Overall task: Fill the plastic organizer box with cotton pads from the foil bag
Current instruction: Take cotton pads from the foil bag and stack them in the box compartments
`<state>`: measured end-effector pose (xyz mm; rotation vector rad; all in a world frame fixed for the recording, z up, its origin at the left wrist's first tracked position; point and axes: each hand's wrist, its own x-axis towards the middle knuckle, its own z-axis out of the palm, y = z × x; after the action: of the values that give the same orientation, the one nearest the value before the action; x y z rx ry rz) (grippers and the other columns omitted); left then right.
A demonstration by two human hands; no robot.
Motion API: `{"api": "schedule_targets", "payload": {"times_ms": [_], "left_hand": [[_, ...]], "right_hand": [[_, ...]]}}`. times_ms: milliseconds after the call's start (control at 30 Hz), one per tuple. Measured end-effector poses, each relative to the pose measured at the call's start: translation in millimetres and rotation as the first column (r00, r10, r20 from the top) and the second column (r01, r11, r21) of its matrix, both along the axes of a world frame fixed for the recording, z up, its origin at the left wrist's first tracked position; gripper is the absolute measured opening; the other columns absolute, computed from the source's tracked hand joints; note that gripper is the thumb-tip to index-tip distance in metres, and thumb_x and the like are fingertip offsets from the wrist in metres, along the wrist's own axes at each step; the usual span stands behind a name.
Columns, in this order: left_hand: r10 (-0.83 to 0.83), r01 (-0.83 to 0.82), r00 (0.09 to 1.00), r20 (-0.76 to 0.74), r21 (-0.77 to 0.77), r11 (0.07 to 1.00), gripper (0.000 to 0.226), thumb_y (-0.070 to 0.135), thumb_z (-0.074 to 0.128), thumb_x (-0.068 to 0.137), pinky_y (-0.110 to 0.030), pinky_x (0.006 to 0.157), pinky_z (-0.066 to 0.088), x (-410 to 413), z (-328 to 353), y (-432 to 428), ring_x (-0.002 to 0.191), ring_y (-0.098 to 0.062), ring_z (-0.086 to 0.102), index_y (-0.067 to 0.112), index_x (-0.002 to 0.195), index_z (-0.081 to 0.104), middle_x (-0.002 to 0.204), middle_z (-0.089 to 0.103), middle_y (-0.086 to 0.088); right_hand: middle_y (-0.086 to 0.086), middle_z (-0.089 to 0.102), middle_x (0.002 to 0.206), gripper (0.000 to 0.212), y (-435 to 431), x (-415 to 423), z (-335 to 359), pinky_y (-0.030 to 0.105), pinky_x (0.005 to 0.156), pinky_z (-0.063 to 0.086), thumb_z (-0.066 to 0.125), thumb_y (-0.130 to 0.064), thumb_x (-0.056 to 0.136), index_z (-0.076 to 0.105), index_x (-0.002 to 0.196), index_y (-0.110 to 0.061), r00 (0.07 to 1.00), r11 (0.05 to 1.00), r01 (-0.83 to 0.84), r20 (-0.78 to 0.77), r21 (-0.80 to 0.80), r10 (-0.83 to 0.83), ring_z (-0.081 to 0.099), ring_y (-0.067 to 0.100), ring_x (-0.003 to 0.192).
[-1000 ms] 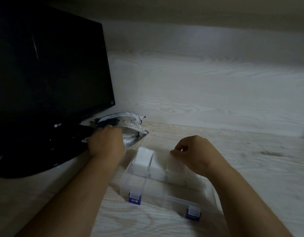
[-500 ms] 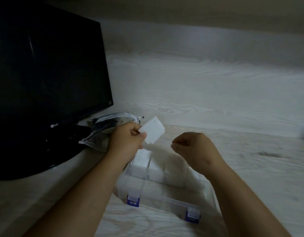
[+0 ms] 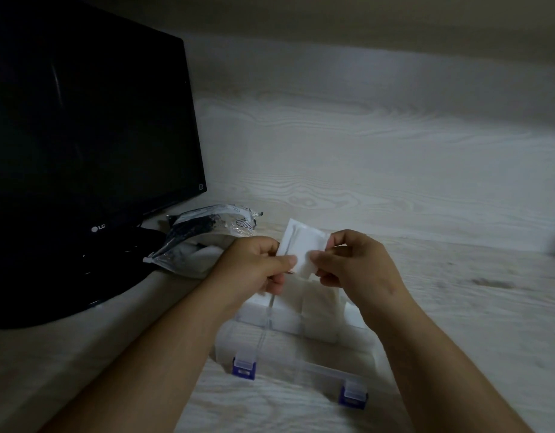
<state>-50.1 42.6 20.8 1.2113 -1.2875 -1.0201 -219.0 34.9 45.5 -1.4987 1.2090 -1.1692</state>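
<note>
Nearest: box (image 3: 298, 368), clear plastic, on the desk (image 3: 457, 323), two blue latches (image 3: 243, 368) on the front edge facing you. The near compartments look unfilled. Behind them: stacked pads (image 3: 320, 317), white, packed along the far row. Above that row: one pad (image 3: 304, 245), held in the air and touching nothing below. Your left hand (image 3: 254, 270) pinches its left edge, and your right hand (image 3: 360, 267) pinches its right edge, fingers curled on it. Handling note: the pad is soft and probably creases easily, so keep it flat between both pinches, pick a compartment with room, line it up square to the dividers, lower it, then let go and press lightly with straight fingers. The box is likely light, so keep your wrists off its walls or it may slide. Further left: bag (image 3: 204, 242), crinkled foil, lying just beside the box with its mouth open toward you, more white showing inside. Leave it there for the next reach. Farthest: monitor (image 3: 82, 135), dark, with the wood-grain wall (image 3: 379, 135) behind.
</note>
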Motion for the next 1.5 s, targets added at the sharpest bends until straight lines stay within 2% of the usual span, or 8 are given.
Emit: {"api": "schedule_targets", "payload": {"times_ms": [67,167,400,767,1000,1233,1400,1500], "left_hand": [[0.038,-0.037,0.999,0.031,-0.039,0.999,0.019,0.023,0.067,0.089,-0.025,0.058,0.045,-1,-1,-1,0.062,-0.014,0.060,0.014,0.074,0.072,0.069,0.065,-0.004],[0.121,-0.112,0.989,0.079,-0.104,0.988,0.020,0.009,0.058,0.094,-0.014,0.048,0.040,-1,-1,-1,0.050,-0.001,0.053,-0.002,0.081,0.068,0.070,0.061,-0.007],[0.030,-0.033,0.996,-0.081,-0.037,0.999,0.014,-0.004,0.058,0.090,-0.026,0.060,0.056,-3,-1,0,0.073,-0.020,0.069,0.007,0.090,0.067,0.083,0.074,-0.013],[-0.099,0.098,0.983,-0.156,-0.011,0.995,0.018,-0.010,0.044,0.093,-0.028,0.054,0.056,-9,2,4,0.060,-0.022,0.067,-0.004,0.096,0.061,0.076,0.068,-0.018],[-0.109,0.117,0.951,-0.288,0.010,0.993,0.021,0.011,0.046,0.099,-0.031,0.052,0.055,-10,5,7,0.064,-0.029,0.066,0.003,0.094,0.064,0.078,0.066,-0.020],[-0.087,0.082,0.987,-0.136,-0.046,0.996,0.017,0.007,0.049,0.098,-0.028,0.055,0.056,-8,1,5,0.060,-0.017,0.064,0.000,0.086,0.060,0.071,0.063,-0.011],[-0.099,0.095,0.986,-0.136,-0.037,0.995,0.017,0.004,0.049,0.098,-0.030,0.056,0.058,-9,2,6,0.053,-0.014,0.061,0.002,0.082,0.055,0.058,0.061,-0.004],[-0.110,0.111,0.976,-0.187,-0.001,0.994,0.017,0.007,0.046,0.100,-0.032,0.057,0.059,-9,3,6,0.059,-0.021,0.065,0.000,0.087,0.056,0.070,0.064,-0.014]], "right_hand": [[0.018,0.072,0.083,0.016,0,-1,0,0.028,0.063,0.057,0.073,-0.005,0.082,0.063,0.092,0.002,1.000,1.000,-0.002,0.000,0.002,0.002,0.065,0.013,0.060],[0.016,0.068,0.077,0.009,-1,-1,-1,0.031,0.067,0.057,0.071,-0.004,0.084,0.062,0.086,-0.003,1.000,1.000,-0.025,0.010,0.011,0.025,0.065,0.014,0.061],[0.010,0.065,0.073,0.013,0,0,0,0.032,0.070,0.059,0.073,-0.003,0.082,0.063,0.089,0.001,0.998,0.999,-0.041,0.041,-0.018,0.042,0.062,0.016,0.062],[-0.005,0.064,0.061,0.010,-3,0,-4,0.039,0.071,0.058,0.076,-0.008,0.080,0.066,0.080,-0.010,0.999,0.992,0.032,-0.023,-0.125,-0.035,0.060,0.009,0.057],[0.003,0.067,0.071,0.015,-3,1,-5,0.036,0.070,0.058,0.077,-0.009,0.080,0.062,0.085,-0.011,0.999,0.992,0.043,-0.023,-0.117,-0.047,0.063,0.008,0.058],[-0.002,0.065,0.072,0.019,-2,2,-5,0.030,0.069,0.056,0.082,-0.011,0.074,0.067,0.086,-0.013,1.000,0.995,0.010,-0.023,-0.103,-0.013,0.061,0.009,0.063],[0.009,0.068,0.075,0.015,-1,1,-4,0.034,0.066,0.051,0.081,-0.013,0.075,0.066,0.077,-0.011,1.000,0.997,0.001,-0.016,-0.082,-0.002,0.060,0.014,0.064],[0.008,0.067,0.074,0.013,0,1,-3,0.033,0.063,0.051,0.079,-0.011,0.076,0.066,0.077,-0.007,1.000,0.995,0.008,0.012,-0.097,-0.007,0.061,0.016,0.065]]}}
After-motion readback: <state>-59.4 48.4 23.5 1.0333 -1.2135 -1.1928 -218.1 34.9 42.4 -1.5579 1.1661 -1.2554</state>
